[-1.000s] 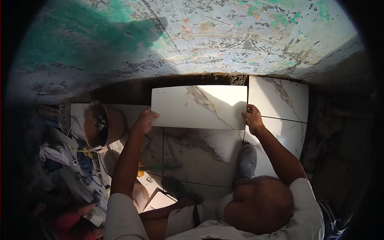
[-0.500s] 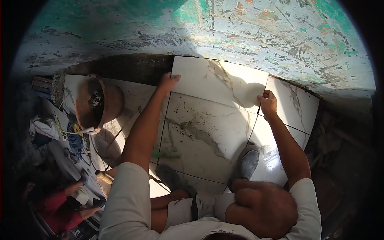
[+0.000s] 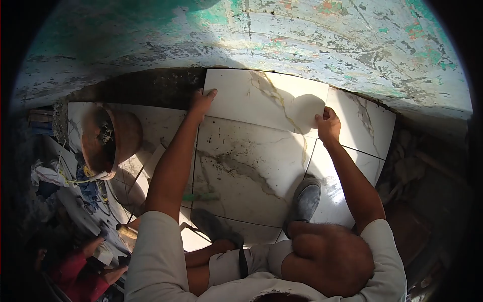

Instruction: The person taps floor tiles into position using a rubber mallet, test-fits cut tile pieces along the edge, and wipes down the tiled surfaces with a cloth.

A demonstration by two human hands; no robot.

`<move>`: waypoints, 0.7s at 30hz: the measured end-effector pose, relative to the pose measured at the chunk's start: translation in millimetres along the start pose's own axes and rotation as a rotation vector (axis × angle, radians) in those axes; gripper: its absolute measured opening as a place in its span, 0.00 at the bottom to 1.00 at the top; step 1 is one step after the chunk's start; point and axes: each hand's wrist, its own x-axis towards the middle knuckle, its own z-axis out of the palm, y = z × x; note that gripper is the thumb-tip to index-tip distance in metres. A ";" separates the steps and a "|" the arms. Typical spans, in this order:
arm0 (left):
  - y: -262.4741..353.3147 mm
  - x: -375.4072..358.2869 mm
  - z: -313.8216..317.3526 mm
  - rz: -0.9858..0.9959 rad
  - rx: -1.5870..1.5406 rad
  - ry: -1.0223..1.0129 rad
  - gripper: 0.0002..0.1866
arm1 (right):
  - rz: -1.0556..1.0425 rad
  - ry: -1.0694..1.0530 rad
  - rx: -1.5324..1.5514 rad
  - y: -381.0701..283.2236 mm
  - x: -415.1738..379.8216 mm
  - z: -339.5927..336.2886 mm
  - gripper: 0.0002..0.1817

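Note:
A cut white marble-patterned tile (image 3: 241, 95) lies along the foot of the wall, beyond a larger floor tile (image 3: 241, 166). At its left edge is my left hand (image 3: 202, 103), closed on the edge with the thumb on top and the other fingers mostly hidden. My right hand (image 3: 328, 126) has its fingers curled at the tile's right edge, by the seam with the neighbouring tile (image 3: 359, 118). Whether its fingertips reach under the edge cannot be seen. Both my shoes rest on the tiled floor nearer to me.
A clay-coloured bucket (image 3: 126, 136) with grey residue stands on the left. Beyond my left hand a dark untiled strip (image 3: 146, 88) runs along the peeling painted wall (image 3: 302, 40). A wooden-handled tool (image 3: 127, 230) lies near my left elbow. A person in red (image 3: 80, 274) is at lower left.
The view has shifted slightly, so the floor and bucket appear further left. Both hands stay at the cut tile's edges, and the tile shows no clear movement against its neighbours.

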 end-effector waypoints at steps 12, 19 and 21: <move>-3.3 4.1 1.0 0.018 -0.086 0.015 0.21 | 0.005 -0.074 0.115 -3.3 -2.1 -21.6 0.24; -1.9 0.8 0.7 0.046 -0.043 0.020 0.20 | 0.182 -0.144 0.238 -4.3 6.9 -28.5 0.26; 4.0 -2.7 3.1 0.059 -0.030 0.017 0.21 | 0.214 -0.142 0.283 -7.7 3.9 -30.8 0.26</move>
